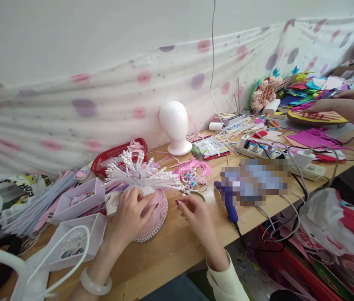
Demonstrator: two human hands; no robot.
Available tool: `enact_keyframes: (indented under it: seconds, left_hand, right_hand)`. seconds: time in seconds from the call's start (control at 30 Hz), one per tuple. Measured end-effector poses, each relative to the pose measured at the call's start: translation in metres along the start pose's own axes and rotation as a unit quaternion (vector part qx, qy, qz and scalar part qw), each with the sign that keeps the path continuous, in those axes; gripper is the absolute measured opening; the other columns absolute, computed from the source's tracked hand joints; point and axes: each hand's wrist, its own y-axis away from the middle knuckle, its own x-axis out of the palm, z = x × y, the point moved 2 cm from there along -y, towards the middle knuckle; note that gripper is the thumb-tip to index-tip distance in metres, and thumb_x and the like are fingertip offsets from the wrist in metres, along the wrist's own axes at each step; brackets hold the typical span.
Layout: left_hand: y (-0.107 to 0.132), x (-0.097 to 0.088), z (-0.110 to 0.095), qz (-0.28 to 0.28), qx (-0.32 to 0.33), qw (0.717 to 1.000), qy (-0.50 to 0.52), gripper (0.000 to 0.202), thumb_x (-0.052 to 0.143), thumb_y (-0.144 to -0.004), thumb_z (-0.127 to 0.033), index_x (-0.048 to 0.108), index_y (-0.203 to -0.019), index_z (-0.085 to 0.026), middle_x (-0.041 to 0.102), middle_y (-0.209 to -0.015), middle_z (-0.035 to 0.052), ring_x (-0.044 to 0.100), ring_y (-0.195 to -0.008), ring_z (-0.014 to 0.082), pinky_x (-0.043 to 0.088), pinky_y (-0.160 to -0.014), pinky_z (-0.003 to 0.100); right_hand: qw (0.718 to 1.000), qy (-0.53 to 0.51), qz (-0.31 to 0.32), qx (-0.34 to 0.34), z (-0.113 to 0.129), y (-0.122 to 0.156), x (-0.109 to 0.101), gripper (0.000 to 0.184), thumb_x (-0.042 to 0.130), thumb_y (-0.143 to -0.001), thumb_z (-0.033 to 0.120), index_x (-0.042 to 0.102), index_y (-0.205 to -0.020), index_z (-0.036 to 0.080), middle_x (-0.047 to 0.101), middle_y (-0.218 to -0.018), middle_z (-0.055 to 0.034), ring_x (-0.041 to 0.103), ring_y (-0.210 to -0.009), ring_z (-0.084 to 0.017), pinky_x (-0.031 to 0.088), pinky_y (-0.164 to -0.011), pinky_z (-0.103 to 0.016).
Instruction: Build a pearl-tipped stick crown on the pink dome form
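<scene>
The head view has a white foam head standing toward the back of a wooden table, and everything here lies around it. In front of it and a little left sits a pink domed piece edged with pearls, a spray of pearl-tipped stems fanning out at its top. The person's left hand rests on that piece, fingers bent, with a gap between thumb and forefinger; I honestly can't tell whether they pinch a stem. The right hand hovers just beside it, thumb and fingertips drawn near each other; whether they hold anything, I can't tell. Left of the foam head is a red basket; right and forward, a blue glue gun. Far right of it, a co-worker's hand is over a yellow oval board.
</scene>
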Motion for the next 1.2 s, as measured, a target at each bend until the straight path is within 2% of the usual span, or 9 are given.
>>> enact_keyframes:
  seconds: [0.1, 0.2, 0.4, 0.63, 0.7, 0.8, 0.9, 1.07, 1.2]
  left_hand:
    - [0.002, 0.009, 0.001, -0.021, 0.001, 1.000, -0.023, 0.022, 0.058, -0.091, -0.025, 0.074, -0.105, -0.022, 0.050, -0.085, 0.0053, 0.048, -0.081, 0.0231, 0.042, -0.075, 0.040]
    - [0.005, 0.014, 0.002, -0.051, 0.000, 0.999, -0.016, 0.020, 0.057, -0.091, -0.022, 0.074, -0.101, -0.021, 0.048, -0.086, 0.0056, 0.045, -0.081, 0.0230, 0.042, -0.076, 0.040]
    - [0.007, 0.016, 0.002, -0.082, -0.010, 0.997, -0.010, 0.023, 0.058, -0.090, -0.021, 0.074, -0.107, -0.021, 0.048, -0.088, 0.0065, 0.045, -0.082, 0.0238, 0.041, -0.076, 0.040]
    - [0.005, 0.016, -0.002, -0.099, -0.009, 0.994, -0.046, 0.019, 0.056, -0.090, -0.022, 0.075, -0.090, -0.020, 0.051, -0.083, 0.0080, 0.044, -0.079, 0.0258, 0.039, -0.073, 0.040]
    - [0.005, 0.016, -0.003, -0.103, -0.010, 0.994, -0.044, 0.018, 0.057, -0.089, -0.022, 0.075, -0.088, -0.020, 0.052, -0.083, 0.0081, 0.044, -0.079, 0.0258, 0.040, -0.073, 0.040]
    - [0.007, 0.017, -0.002, -0.110, -0.009, 0.994, -0.027, 0.017, 0.058, -0.089, -0.022, 0.074, -0.084, -0.020, 0.054, -0.084, 0.0088, 0.046, -0.080, 0.0258, 0.042, -0.075, 0.041]
    - [0.008, 0.018, 0.000, -0.128, -0.003, 0.992, -0.015, 0.014, 0.060, -0.088, -0.021, 0.073, -0.083, -0.020, 0.056, -0.086, 0.0098, 0.048, -0.082, 0.0268, 0.045, -0.076, 0.043]
    - [0.018, 0.019, 0.006, -0.186, 0.003, 0.979, 0.079, 0.009, 0.062, -0.086, -0.013, 0.069, -0.084, -0.019, 0.056, -0.091, 0.0081, 0.054, -0.088, 0.0246, 0.049, -0.081, 0.041]
    - [0.037, 0.026, 0.016, -0.256, -0.107, 0.952, 0.129, 0.019, 0.066, -0.084, -0.020, 0.062, -0.102, -0.016, 0.055, -0.110, 0.0132, 0.057, -0.106, 0.0296, 0.049, -0.095, 0.048]
  right_hand:
    - [0.968, 0.098, -0.206, -0.108, 0.017, 0.030, -0.039, 0.026, 0.065, -0.089, 0.038, 0.063, -0.069, 0.021, 0.060, -0.058, 0.0002, 0.051, -0.051, -0.014, 0.039, -0.052, -0.028]
    - [0.876, 0.229, -0.395, -0.153, 0.016, 0.052, -0.077, 0.037, 0.068, -0.088, 0.041, 0.049, -0.062, 0.022, 0.049, -0.057, 0.0023, 0.042, -0.052, -0.013, 0.035, -0.056, -0.029]
    - [0.828, 0.421, -0.360, -0.088, -0.021, 0.028, -0.108, 0.085, 0.046, -0.077, 0.087, 0.059, -0.109, 0.010, 0.062, -0.099, -0.0203, 0.055, -0.095, -0.035, 0.040, -0.088, -0.052]
    - [0.827, 0.351, -0.424, -0.113, 0.015, 0.044, -0.077, 0.054, 0.064, -0.083, 0.063, 0.061, -0.105, 0.014, 0.062, -0.101, -0.0162, 0.055, -0.097, -0.030, 0.042, -0.085, -0.046]
    - [0.889, 0.222, -0.383, -0.114, 0.026, 0.052, -0.050, 0.036, 0.069, -0.085, 0.050, 0.061, -0.098, 0.018, 0.062, -0.087, -0.0075, 0.056, -0.077, -0.020, 0.045, -0.071, -0.035]
    - [0.995, 0.047, -0.083, 0.015, 0.022, 0.041, 0.001, 0.034, 0.070, -0.083, 0.050, 0.063, -0.096, 0.019, 0.062, -0.072, -0.0011, 0.056, -0.061, -0.015, 0.044, -0.055, -0.027]
    - [0.995, -0.026, 0.033, 0.087, 0.012, 0.017, 0.037, 0.037, 0.072, -0.078, 0.052, 0.066, -0.090, 0.018, 0.064, -0.068, -0.0008, 0.055, -0.055, -0.014, 0.042, -0.050, -0.025]
    - [0.996, 0.064, 0.015, -0.052, 0.018, -0.005, 0.055, 0.028, 0.055, -0.092, 0.032, 0.071, -0.110, 0.019, 0.074, -0.104, -0.0078, 0.064, -0.080, -0.017, 0.051, -0.072, -0.030]
    - [0.978, 0.175, 0.039, -0.108, 0.023, -0.002, 0.063, 0.043, 0.046, -0.092, 0.021, 0.064, -0.130, 0.017, 0.074, -0.107, -0.0096, 0.064, -0.077, -0.017, 0.050, -0.071, -0.031]
